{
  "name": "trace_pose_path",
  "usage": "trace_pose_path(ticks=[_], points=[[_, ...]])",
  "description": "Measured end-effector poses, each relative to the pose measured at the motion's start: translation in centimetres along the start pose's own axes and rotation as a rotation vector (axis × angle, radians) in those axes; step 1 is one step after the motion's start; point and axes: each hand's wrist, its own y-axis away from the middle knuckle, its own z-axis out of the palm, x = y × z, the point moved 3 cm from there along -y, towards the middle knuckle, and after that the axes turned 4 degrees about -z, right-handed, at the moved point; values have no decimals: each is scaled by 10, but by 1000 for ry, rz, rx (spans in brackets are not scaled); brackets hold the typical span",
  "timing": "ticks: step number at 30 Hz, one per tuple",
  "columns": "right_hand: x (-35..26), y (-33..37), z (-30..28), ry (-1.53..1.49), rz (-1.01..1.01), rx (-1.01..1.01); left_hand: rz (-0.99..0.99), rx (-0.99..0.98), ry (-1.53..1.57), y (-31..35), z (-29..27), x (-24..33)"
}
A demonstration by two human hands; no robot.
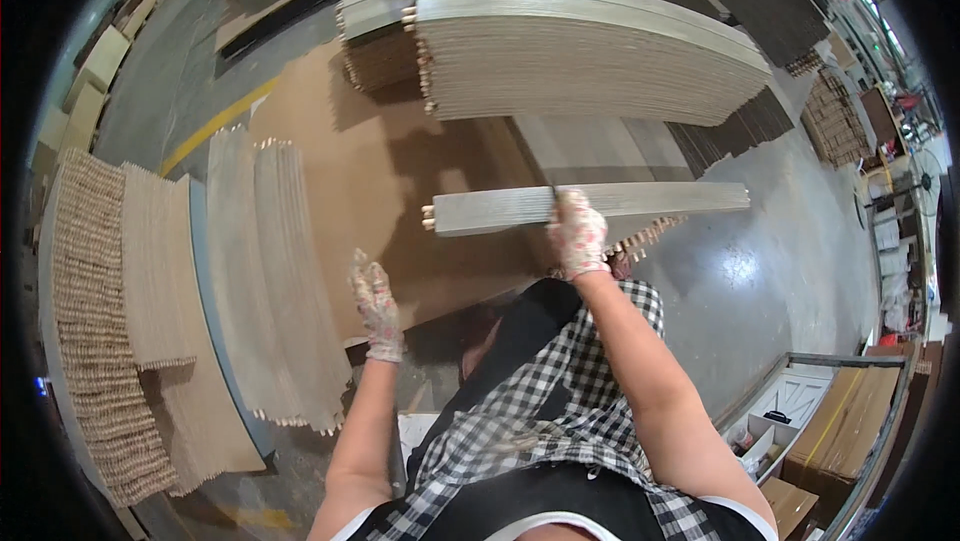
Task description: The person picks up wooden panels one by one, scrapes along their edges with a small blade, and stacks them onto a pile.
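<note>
My right hand (580, 236), in a white glove with a pink pattern, is closed over the middle of a narrow bundle of grey slats (490, 209). Pale wooden ends stick out at the bundle's left end. My left hand (376, 309), gloved the same way, is held over the brown board with its fingers stretched out and nothing in it. Nearest to it on the left are grey slats lying side by side (270, 271). Peg-like wooden ends (648, 235) of other pieces show below the bundle, near my right hand.
A tall stack of grey slats (580, 66) stands ahead, beside a smaller stack (378, 36). Brown board (340, 151) lies beneath. More stacked slats (95, 311) stand far left. At the lower right, a cart (790, 366) holds cardboard boxes (845, 421).
</note>
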Motion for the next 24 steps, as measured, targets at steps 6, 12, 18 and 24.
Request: trace_pose_path(ticks=[6,12,18,24], points=[[-158,15,81,-50,-545,-247,-26,96,297,20,4,32],[-118,40,41,-486,-280,-301,274,118,-292,25,5,61],[-18,94,-7,-680,182,-193,667,-271,-646,-3,122,119],[29,118,-13,-1034,583,41,709,-712,-1252,-29,191,125]])
